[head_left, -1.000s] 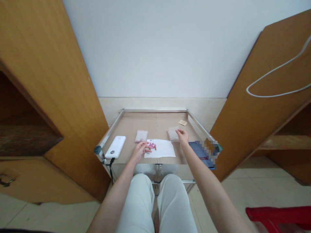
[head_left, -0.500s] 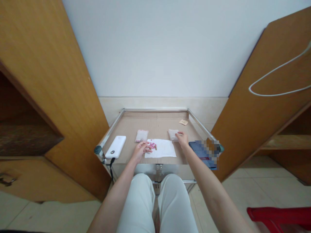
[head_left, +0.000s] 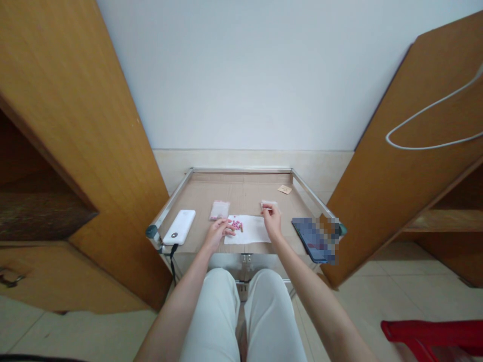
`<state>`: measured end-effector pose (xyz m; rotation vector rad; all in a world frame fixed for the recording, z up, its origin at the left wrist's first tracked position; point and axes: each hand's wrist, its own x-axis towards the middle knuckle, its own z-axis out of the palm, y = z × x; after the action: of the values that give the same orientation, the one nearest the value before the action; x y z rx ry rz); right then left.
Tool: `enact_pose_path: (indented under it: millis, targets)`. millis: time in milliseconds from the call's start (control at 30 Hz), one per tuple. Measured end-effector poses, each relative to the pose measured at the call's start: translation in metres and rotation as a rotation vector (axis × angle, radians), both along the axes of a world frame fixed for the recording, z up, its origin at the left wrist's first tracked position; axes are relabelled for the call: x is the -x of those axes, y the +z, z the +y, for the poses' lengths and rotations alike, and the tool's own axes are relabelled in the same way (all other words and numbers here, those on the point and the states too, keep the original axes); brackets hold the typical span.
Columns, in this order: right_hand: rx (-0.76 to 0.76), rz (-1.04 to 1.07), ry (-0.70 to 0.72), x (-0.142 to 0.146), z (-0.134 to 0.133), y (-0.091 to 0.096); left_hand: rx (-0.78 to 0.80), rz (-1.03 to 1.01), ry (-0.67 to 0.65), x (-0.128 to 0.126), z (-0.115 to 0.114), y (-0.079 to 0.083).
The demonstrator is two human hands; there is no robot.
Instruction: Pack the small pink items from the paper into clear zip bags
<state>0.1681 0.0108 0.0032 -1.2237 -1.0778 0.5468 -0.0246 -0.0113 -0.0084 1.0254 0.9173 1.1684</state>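
Small pink pieces point(head_left: 237, 225), with a brownish one point(head_left: 242, 228) among them, lie on the left part of a white paper sheet point(head_left: 254, 231). My left hand point(head_left: 218, 235) rests at the sheet's left edge, fingers loosely spread beside the pieces. Behind it lies a small clear bag point(head_left: 220, 209) with a little pink at its lower edge. My right hand point(head_left: 273, 221) is over the sheet's right end, thumb and fingertips together in front of a second small bag point(head_left: 272, 204), which it partly covers. Whatever those fingertips hold is too small to make out.
A white power bank point(head_left: 180, 227) with a black cable lies at the left of the metal-framed table point(head_left: 241, 187). On the right lies a dark phone point(head_left: 311, 239), partly blurred out. A small tan paper square point(head_left: 285, 189) sits at the back right. Wooden cabinets point(head_left: 128, 201) flank the table.
My right hand has moved left from the right-hand bag's side to in front of it, over the sheet's right end. My left hand has stayed by the pink pieces.
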Motion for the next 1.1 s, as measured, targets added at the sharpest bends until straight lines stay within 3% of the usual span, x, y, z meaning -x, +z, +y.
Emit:
enact_pose_path:
  millis: [167,367,500,600,700,800,933,1100]
  targets:
    - [0.161,0.402,0.199,0.026,-0.009,-0.015,-0.011,0.016,0.007,0.001,0.001,-0.002]
    - [0.196,0.405,0.264,0.029,-0.017,-0.02,-0.005,0.073,0.081,-0.001,0.003,0.003]
    - [0.197,0.375,0.269,0.029,-0.018,-0.02,-0.197,0.298,0.252,0.002,0.011,0.008]
    - [0.188,0.344,0.264,0.029,-0.018,-0.021,-0.436,0.651,0.293,0.009,0.019,0.016]
    - [0.188,0.317,0.267,0.029,-0.018,-0.022,-0.609,1.094,0.201,0.019,0.026,0.024]
    - [0.196,0.303,0.267,0.028,-0.019,-0.022,-0.65,1.379,0.051,0.027,0.03,0.028]
    - [0.187,0.278,0.272,0.028,-0.02,-0.022,-0.631,1.522,-0.071,0.032,0.034,0.027]
    - [0.169,0.242,0.265,0.028,-0.02,-0.022,-0.615,1.54,-0.052,0.031,0.036,0.027]
